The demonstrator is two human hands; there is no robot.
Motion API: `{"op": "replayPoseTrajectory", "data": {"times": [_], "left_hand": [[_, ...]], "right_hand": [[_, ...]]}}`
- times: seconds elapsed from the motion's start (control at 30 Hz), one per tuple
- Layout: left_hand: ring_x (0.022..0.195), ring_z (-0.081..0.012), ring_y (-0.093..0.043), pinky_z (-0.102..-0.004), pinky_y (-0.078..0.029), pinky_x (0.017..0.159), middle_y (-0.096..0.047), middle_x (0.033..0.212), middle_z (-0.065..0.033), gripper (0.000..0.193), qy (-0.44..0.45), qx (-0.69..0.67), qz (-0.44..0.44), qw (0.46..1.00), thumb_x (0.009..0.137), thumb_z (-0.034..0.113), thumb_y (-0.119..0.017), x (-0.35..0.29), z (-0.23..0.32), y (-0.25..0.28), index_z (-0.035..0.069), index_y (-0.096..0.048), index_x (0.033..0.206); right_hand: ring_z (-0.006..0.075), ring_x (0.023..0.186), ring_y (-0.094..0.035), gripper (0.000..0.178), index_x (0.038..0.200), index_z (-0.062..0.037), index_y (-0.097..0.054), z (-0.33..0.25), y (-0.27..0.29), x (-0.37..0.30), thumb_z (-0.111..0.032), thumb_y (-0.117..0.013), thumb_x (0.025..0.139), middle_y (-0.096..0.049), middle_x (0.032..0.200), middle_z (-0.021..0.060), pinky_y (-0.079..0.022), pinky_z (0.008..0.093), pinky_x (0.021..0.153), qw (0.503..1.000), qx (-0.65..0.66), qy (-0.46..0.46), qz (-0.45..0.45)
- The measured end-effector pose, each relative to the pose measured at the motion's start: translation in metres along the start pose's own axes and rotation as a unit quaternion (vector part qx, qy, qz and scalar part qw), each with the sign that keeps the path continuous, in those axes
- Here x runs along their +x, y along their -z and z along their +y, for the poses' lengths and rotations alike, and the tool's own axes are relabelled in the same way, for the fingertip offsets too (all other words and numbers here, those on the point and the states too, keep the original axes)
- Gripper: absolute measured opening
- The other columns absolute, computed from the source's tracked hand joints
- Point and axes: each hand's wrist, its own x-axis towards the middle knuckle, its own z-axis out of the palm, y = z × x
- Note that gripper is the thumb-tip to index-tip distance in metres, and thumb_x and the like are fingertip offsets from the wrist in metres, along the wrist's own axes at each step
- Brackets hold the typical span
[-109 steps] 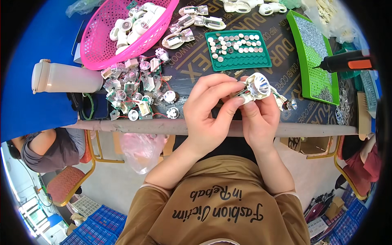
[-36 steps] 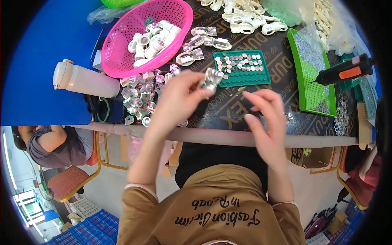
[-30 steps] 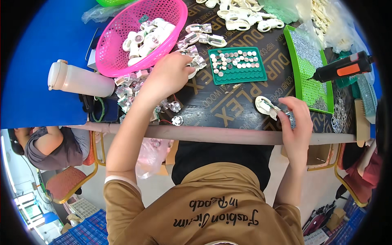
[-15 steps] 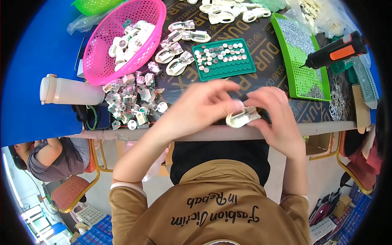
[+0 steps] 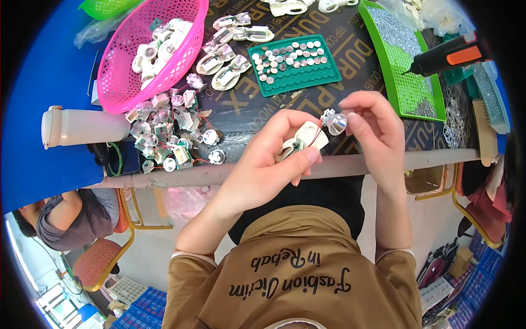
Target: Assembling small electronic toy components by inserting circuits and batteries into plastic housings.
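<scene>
My left hand (image 5: 271, 159) is closed around a white plastic half-shell (image 5: 308, 136) that looks like part of a small torch, with a wired circuit piece inside. At its upper right, a clear cone-shaped reflector (image 5: 335, 123) sticks out beyond the shell. My right hand (image 5: 378, 134) has its thumb and curled fingertips at the reflector's edge, seemingly pinching it. Beyond my hands, a green tray (image 5: 307, 83) holds rows of silver button cells. To its left lie several similar white shells (image 5: 226, 78) with clear inserts.
A heap of wired reflector assemblies (image 5: 170, 131) lies at left, beside a pink basket (image 5: 189, 60) of white housings and a pale bottle (image 5: 87, 128). At right, a black-and-orange electric screwdriver (image 5: 446, 57) overhangs a green tray (image 5: 438, 104) of small screws. Other people sit to both sides.
The view has shifted slightly. My left hand has turned and now grips the shell, which earlier was between both hands. The reflector now shows outside the shell, by my right fingertips.
</scene>
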Motion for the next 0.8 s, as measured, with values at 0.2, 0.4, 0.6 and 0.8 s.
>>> {"op": "replayPoseTrajectory", "data": {"times": [0.2, 0.4, 0.6, 0.8], "left_hand": [[0.063, -0.0047, -0.048, -0.0167, -0.038, 0.049, -0.052, 0.085, -0.0036, 0.025, -0.016, -0.053, 0.009, 0.998, 0.087, 0.010, -0.051, -0.004, -0.002, 0.000, 0.004, -0.041, 0.110], [0.063, -0.0037, -0.047, -0.0164, -0.037, 0.051, -0.053, 0.083, -0.0024, 0.023, 0.009, -0.057, -0.010, 0.998, 0.087, 0.009, -0.051, -0.005, 0.002, 0.005, 0.004, -0.042, 0.108], [0.062, -0.0036, -0.045, -0.0152, -0.034, 0.050, -0.054, 0.081, -0.0027, 0.022, -0.065, 0.080, 0.067, 0.992, 0.084, 0.009, -0.050, -0.002, -0.001, 0.000, 0.003, -0.046, 0.105], [0.062, -0.0033, -0.046, -0.0160, -0.036, 0.052, -0.055, 0.079, -0.0009, 0.013, -0.102, 0.123, 0.090, 0.983, 0.085, 0.007, -0.050, 0.001, -0.005, 0.000, 0.002, -0.050, 0.097]], "right_hand": [[0.0191, 0.079, -0.050, 0.025, 0.085, -0.0049, -0.061, -0.006, 0.001, 0.005, 0.011, -0.054, 0.067, -0.050, 0.088, 0.0072, -0.042, 0.0253, 0.067, 0.921, -0.242, 0.306, -0.012], [0.0180, 0.075, -0.050, 0.018, 0.078, -0.0050, -0.061, -0.019, 0.009, 0.017, 0.003, -0.063, 0.062, -0.049, 0.087, 0.0060, -0.041, 0.0255, 0.061, 0.918, -0.270, 0.279, -0.077], [0.0068, 0.064, -0.048, 0.010, 0.072, -0.0024, -0.057, -0.020, 0.009, 0.026, -0.003, -0.067, 0.069, -0.051, 0.078, 0.0019, -0.037, 0.0189, 0.052, 0.984, -0.055, 0.089, -0.143], [0.0010, 0.050, -0.043, 0.018, 0.067, -0.0047, -0.053, -0.020, 0.001, 0.029, -0.013, -0.064, 0.079, -0.048, 0.058, -0.0059, -0.030, 0.0160, 0.043, 0.978, -0.001, -0.142, -0.151]]}}
